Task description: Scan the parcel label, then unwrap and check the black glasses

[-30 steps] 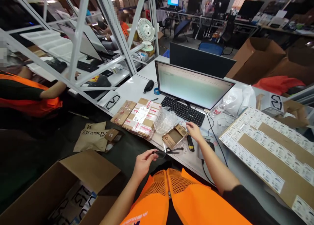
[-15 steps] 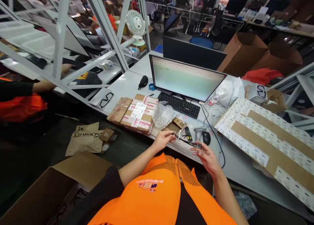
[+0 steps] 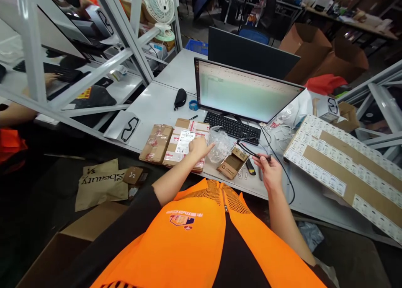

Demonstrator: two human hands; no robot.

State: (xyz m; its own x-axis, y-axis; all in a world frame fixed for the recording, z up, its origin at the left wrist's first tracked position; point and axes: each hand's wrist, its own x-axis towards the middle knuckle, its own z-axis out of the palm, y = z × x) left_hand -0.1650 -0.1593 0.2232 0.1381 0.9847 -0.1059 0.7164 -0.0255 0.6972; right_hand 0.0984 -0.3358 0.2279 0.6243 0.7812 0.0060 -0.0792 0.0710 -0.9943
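Note:
My left hand (image 3: 199,148) is over the flat carton with a white label (image 3: 185,140), its fingers bent downward and partly hidden. Its thumb stands out towards the crumpled clear plastic wrap (image 3: 219,144); nothing shows in its grasp. My right hand (image 3: 269,170) pinches one end of a thin black looped item (image 3: 251,152). Whether that is a cable or a pair of glasses I cannot tell. Below it lies an open small brown box (image 3: 233,164), with a yellow and black cutter (image 3: 250,167) beside it.
Behind the hands stand a keyboard (image 3: 234,126) and a monitor (image 3: 248,93). A taped brown packet (image 3: 156,143) lies left of the labelled carton. A large label-covered cardboard sheet (image 3: 339,162) rests on the right. A black cable (image 3: 287,183) hangs over the front edge. An open carton (image 3: 91,225) stands lower left.
My left hand has let go of the black item and moved up and left over the labelled carton. My right hand keeps the item, moved slightly right. The view has shifted.

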